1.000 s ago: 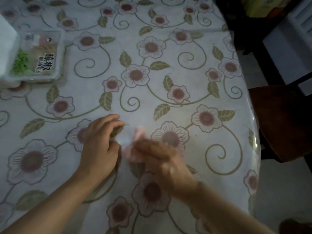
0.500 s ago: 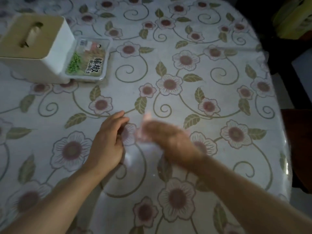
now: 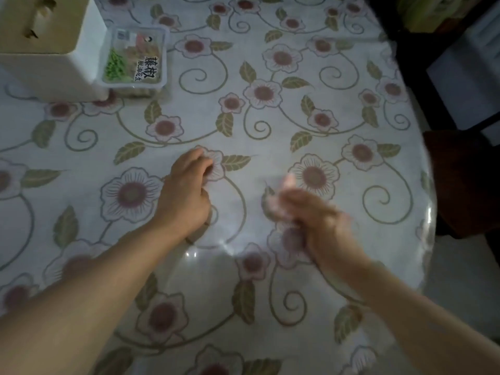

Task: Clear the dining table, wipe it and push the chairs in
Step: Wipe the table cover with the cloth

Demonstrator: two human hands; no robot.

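The round dining table [image 3: 297,125] is covered with a glossy floral tablecloth. My left hand [image 3: 184,196] rests on it near the middle, fingers curled together with the tips on the cloth and nothing seen in them. My right hand [image 3: 311,217] is to its right, blurred by motion. It is closed on a small pale pink cloth [image 3: 288,182] whose tip sticks out past the fingers, low over the table surface. A dark wooden chair [image 3: 465,180] stands at the table's right edge, its seat partly out from under the table.
A white tissue box [image 3: 46,50] with a tan lid stands at the far left. Against its right side lies a clear sealed food pack [image 3: 134,60] with a green and black label. Dark furniture fills the upper right corner beyond the table edge.
My right hand with the pink cloth has swept to the right, away from my left hand. My left hand has stayed in place. My view has shifted, bringing the tissue box into frame.
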